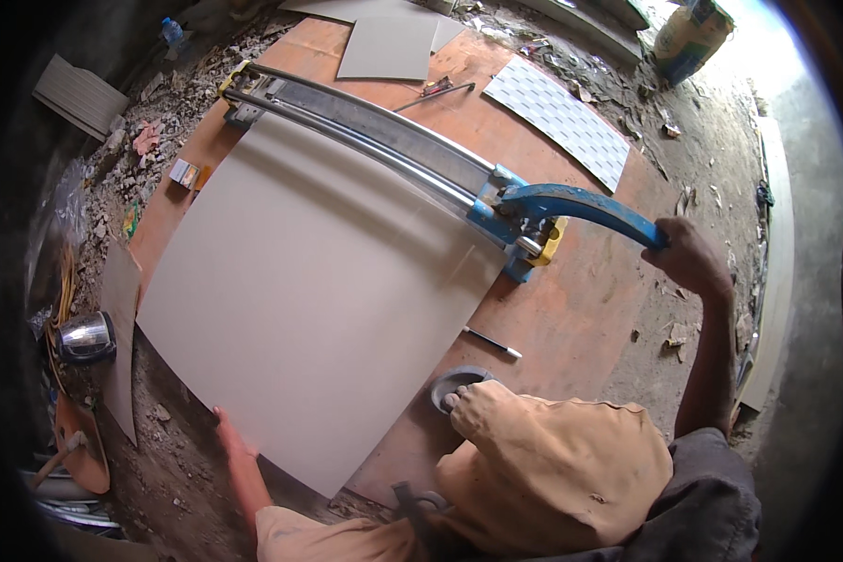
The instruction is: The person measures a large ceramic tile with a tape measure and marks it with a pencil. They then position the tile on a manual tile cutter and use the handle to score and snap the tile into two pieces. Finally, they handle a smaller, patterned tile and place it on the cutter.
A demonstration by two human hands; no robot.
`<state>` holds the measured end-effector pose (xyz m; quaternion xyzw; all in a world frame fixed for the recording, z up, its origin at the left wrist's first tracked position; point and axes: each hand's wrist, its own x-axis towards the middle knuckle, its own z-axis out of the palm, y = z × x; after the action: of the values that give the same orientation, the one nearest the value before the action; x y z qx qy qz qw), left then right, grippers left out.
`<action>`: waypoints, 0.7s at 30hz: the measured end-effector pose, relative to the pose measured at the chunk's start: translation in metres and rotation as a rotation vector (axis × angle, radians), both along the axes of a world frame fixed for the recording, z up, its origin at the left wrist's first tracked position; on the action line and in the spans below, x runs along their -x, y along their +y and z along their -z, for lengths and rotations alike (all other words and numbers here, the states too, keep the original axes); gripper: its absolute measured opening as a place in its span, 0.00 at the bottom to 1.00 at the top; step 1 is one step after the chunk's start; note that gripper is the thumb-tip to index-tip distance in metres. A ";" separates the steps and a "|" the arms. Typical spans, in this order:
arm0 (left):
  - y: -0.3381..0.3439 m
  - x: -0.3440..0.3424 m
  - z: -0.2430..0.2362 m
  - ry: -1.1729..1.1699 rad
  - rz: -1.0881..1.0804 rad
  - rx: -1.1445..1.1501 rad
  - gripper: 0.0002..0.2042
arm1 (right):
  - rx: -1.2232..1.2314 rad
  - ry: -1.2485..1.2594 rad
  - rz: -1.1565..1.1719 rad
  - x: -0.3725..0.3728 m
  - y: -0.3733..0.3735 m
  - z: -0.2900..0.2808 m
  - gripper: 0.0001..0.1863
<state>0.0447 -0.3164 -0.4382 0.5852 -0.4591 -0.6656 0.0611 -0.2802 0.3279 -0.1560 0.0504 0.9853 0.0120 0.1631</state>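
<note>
A large beige tile (318,290) lies beneath the rails of a blue-and-silver tile cutter (375,169). My right hand (691,258) is wrapped round the end of the cutter's curved blue handle (590,201), out to the right. At the tile's lower left edge, my left hand (238,442) supports it from below. Its thumb shows outside the edge, while the tile hides the other fingers. A black-and-white marker (494,342) rests just beyond the tile's right edge. My tan-trousered right knee (571,459) is bent beside the tile.
Cut tile pieces (384,49) and a patterned tile (562,122) lie on the reddish board (581,309). A thin tool (436,96) and a small box (184,174) rest there too. Rubble (159,122) lines the left. A sack (691,42) stands at the far right.
</note>
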 end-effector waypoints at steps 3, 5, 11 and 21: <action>0.019 -0.003 0.008 0.040 -0.047 -0.031 0.34 | 0.010 0.110 -0.094 0.004 0.005 -0.001 0.15; 0.032 -0.003 0.019 0.103 -0.082 -0.025 0.33 | 0.030 0.075 -0.038 0.007 0.019 0.008 0.15; 0.070 0.013 0.006 0.132 -0.105 -0.066 0.37 | -0.024 0.066 -0.096 0.004 -0.014 -0.013 0.13; 0.086 0.027 0.011 0.060 -0.202 0.117 0.44 | 0.056 0.038 -0.081 0.004 0.026 0.019 0.14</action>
<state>0.0179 -0.2300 -0.4496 0.6037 -0.4339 -0.6453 0.1756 -0.2845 0.3541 -0.1747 0.0060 0.9894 -0.0101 0.1448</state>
